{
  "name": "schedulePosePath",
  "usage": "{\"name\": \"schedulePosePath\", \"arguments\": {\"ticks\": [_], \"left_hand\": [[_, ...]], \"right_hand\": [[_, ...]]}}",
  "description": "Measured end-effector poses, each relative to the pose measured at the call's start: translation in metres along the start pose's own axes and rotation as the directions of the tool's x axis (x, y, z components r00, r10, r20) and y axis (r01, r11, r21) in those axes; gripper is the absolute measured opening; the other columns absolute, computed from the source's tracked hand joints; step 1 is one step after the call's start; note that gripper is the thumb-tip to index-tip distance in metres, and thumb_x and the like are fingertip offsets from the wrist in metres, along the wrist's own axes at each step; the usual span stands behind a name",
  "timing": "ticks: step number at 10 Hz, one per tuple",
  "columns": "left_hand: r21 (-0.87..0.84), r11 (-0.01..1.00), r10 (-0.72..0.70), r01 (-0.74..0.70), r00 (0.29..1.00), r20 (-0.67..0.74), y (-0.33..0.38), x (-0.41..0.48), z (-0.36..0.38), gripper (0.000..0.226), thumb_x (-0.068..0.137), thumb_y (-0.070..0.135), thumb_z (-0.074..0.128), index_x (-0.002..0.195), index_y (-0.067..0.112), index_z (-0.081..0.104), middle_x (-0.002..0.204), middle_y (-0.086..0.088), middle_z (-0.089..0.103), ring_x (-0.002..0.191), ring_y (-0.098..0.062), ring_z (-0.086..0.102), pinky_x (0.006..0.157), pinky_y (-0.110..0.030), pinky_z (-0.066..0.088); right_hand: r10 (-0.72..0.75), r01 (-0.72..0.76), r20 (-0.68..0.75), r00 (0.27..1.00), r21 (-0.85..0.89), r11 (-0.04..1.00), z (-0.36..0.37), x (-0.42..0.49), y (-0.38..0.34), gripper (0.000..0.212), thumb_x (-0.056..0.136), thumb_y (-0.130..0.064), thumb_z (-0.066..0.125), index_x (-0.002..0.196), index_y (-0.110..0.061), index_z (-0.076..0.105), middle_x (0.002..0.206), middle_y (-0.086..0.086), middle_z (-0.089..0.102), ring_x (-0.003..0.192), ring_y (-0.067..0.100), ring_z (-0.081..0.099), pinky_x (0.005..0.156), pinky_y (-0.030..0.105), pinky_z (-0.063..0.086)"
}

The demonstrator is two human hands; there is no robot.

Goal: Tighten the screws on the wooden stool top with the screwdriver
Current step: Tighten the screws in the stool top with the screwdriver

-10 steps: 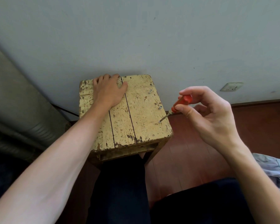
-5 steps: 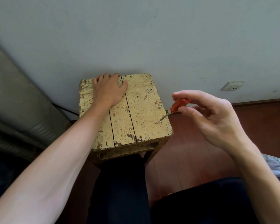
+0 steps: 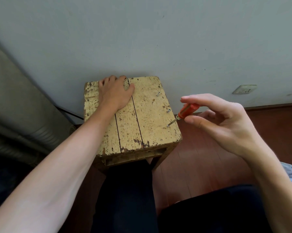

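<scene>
A pale grey wall [image 3: 158, 39] fills the far half of the scene; a reddish-brown wooden floor [image 3: 192, 165] runs along its foot on the right; a grey ribbed duct [image 3: 15, 115] slants down the left side. The person's dark trousers [image 3: 125, 199] take up the near middle. The wooden stool [image 3: 152, 118] stands against the wall between the knees, its top of three yellow-painted, chipped planks facing up. The left hand [image 3: 114, 94] lies palm down on the far left part of the top, fingertips at the far edge, thumb spread to the right. The right hand [image 3: 226, 121] hovers just right of the stool; thumb and forefinger pinch the orange handle of the screwdriver [image 3: 186, 111], the other fingers loosely bent. The screwdriver slants down to the left, its tip set on the near screw [image 3: 168, 125] by the right edge. A white wall socket [image 3: 244, 89] sits low on the wall at right. Two more screws, the middle screw [image 3: 168, 111] and the far screw [image 3: 158, 94], stand proud along the same edge.
</scene>
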State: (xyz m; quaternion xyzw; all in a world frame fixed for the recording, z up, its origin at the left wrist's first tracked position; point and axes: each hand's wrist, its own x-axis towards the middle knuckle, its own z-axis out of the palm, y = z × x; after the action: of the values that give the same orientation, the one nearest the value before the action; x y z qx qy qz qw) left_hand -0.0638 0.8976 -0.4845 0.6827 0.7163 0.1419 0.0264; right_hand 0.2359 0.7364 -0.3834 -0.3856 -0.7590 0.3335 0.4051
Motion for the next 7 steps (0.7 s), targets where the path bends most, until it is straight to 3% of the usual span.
{"name": "schedulePosePath", "arguments": {"ticks": [1,2,4,6,7], "left_hand": [[-0.004,1.0,0.002,-0.002,1.0,-0.001,0.001,0.0,0.0,0.068,0.097,0.067,0.028,0.146,0.025,0.051,0.139,-0.01,0.056,0.132,-0.029,0.045,0.112,-0.048,0.026],[-0.004,1.0,-0.001,0.001,1.0,0.001,0.0,0.0,0.0,0.068,0.098,0.066,0.029,0.146,0.025,0.05,0.139,-0.01,0.056,0.132,-0.029,0.045,0.111,-0.048,0.026],[0.0,1.0,0.007,-0.007,1.0,-0.003,0.0,0.0,0.001,0.069,0.097,0.067,0.027,0.146,0.024,0.051,0.138,-0.011,0.057,0.131,-0.03,0.046,0.111,-0.049,0.028],[0.002,1.0,0.004,-0.004,1.0,-0.002,-0.001,0.001,0.002,0.069,0.096,0.067,0.027,0.145,0.024,0.051,0.136,-0.011,0.057,0.13,-0.03,0.046,0.108,-0.048,0.028],[-0.008,1.0,0.003,-0.003,1.0,-0.001,0.0,0.001,0.001,0.068,0.097,0.067,0.028,0.145,0.025,0.051,0.137,-0.01,0.057,0.13,-0.03,0.045,0.109,-0.048,0.027]], "right_hand": [[0.028,-0.033,0.071,0.997,0.061,0.998,-0.006,0.0,-0.001,0.04,0.102,-0.004,0.07,0.137,-0.024,0.073,0.128,0.006,0.075,0.116,0.024,0.077,0.1,0.025,0.058],[0.043,-0.049,0.06,0.997,0.093,0.994,-0.003,0.001,-0.002,0.036,0.102,-0.006,0.07,0.133,-0.024,0.075,0.122,0.012,0.076,0.113,0.026,0.078,0.103,0.029,0.058],[0.046,-0.039,-0.062,0.997,0.111,0.993,0.005,0.005,-0.003,0.035,0.099,-0.001,0.073,0.122,-0.027,0.075,0.111,0.018,0.074,0.1,0.026,0.081,0.094,0.038,0.064],[0.062,-0.046,-0.217,0.974,0.08,0.996,0.021,0.005,-0.003,0.035,0.094,-0.005,0.079,0.11,-0.036,0.074,0.1,0.006,0.073,0.097,0.029,0.078,0.077,0.055,0.062],[0.059,-0.057,-0.206,0.977,0.018,0.998,0.019,0.005,-0.002,0.037,0.096,-0.002,0.078,0.115,-0.033,0.076,0.103,0.003,0.076,0.096,0.024,0.079,0.069,0.057,0.057]]}}
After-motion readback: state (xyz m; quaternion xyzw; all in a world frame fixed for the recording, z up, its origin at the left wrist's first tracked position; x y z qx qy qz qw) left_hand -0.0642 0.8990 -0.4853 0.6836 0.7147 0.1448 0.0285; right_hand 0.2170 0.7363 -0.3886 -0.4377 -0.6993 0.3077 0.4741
